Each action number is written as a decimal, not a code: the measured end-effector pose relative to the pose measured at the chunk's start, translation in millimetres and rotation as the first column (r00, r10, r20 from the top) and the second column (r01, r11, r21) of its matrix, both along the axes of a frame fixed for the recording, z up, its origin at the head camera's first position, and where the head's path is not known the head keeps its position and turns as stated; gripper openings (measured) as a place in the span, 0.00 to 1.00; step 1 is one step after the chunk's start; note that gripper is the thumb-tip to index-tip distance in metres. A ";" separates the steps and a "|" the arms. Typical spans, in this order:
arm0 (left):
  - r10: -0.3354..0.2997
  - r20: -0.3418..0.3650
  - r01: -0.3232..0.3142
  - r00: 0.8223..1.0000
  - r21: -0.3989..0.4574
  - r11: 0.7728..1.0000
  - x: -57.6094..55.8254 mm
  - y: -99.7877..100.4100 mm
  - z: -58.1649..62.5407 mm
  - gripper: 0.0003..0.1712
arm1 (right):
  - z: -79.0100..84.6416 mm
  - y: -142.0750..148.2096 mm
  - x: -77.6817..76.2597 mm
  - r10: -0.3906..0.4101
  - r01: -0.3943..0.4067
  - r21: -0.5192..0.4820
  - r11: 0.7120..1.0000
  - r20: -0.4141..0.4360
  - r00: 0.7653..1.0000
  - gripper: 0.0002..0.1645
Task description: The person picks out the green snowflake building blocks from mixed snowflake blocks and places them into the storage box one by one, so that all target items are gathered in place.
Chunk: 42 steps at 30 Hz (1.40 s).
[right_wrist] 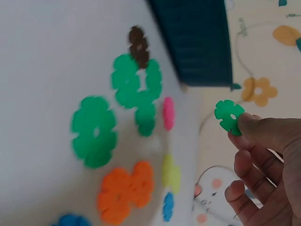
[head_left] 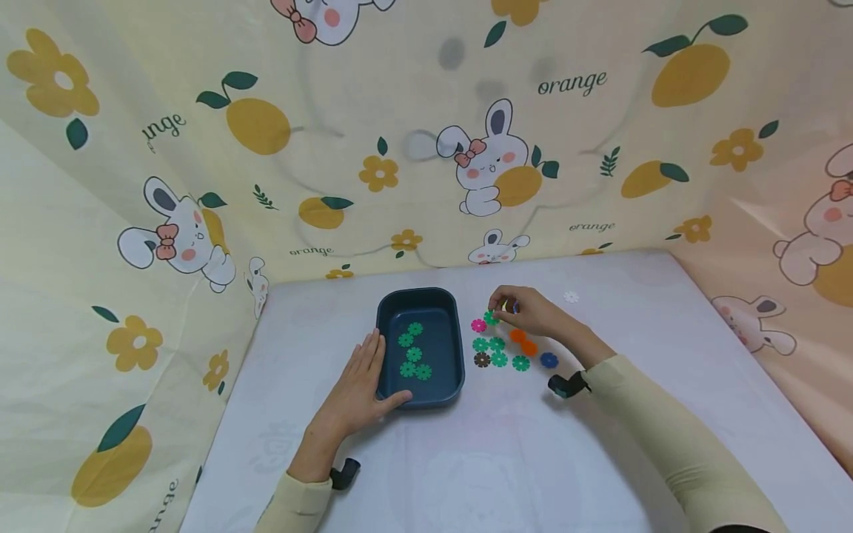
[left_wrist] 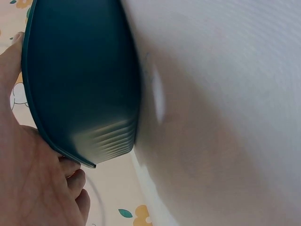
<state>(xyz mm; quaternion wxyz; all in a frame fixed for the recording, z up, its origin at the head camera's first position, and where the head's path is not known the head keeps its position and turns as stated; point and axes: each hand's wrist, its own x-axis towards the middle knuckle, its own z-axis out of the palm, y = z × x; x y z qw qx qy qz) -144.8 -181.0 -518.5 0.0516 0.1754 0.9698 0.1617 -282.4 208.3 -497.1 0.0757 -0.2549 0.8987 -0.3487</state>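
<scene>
My right hand (head_left: pixel 531 311) pinches a green flower-shaped plastic disc (right_wrist: pixel 229 116) between thumb and forefinger, raised over the table in the right wrist view. Below it lie loose discs of the same kind: several green (head_left: pixel 520 363), two orange (head_left: pixel 529 348), a pink (head_left: pixel 478 325), a brown (head_left: pixel 482 360), a blue (head_left: pixel 549 360) and a yellow one (right_wrist: pixel 170 174). My left hand (head_left: pixel 353 385) rests against the left side of a dark blue rectangular bin (head_left: pixel 443 396), fingers extended along it and thumb at its near rim. Several green discs (head_left: pixel 414 354) lie inside the bin.
A white disc (head_left: pixel 571 297) lies apart toward the back right of the white-covered table (head_left: pixel 480 459). A printed yellow cloth (head_left: pixel 400 148) hangs behind the table and along its sides. Black wrist straps (head_left: pixel 569 385) show at both sleeves.
</scene>
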 end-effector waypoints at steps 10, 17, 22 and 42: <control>-0.003 0.008 0.003 1.000 0.010 1.000 1.4 0.9 3.3 0.70 | 23.5 -28.2 2.1 0.056 -0.059 -0.084 0.995 -0.040 0.998 0.08; 0.002 0.008 -0.003 1.000 0.003 1.000 1.2 0.6 2.4 0.70 | 28.8 -50.2 6.5 0.136 -0.139 -0.125 0.982 -0.037 0.990 0.08; 0.004 -0.004 -0.004 1.000 0.011 1.000 0.7 0.2 0.4 0.70 | 26.2 -65.5 9.8 0.196 -0.199 -0.122 0.972 -0.040 0.980 0.07; -0.011 0.022 0.011 1.000 0.000 1.000 -0.8 -1.6 1.2 0.71 | 4.1 -118.1 12.1 0.309 -0.309 0.025 0.951 -0.008 0.951 0.05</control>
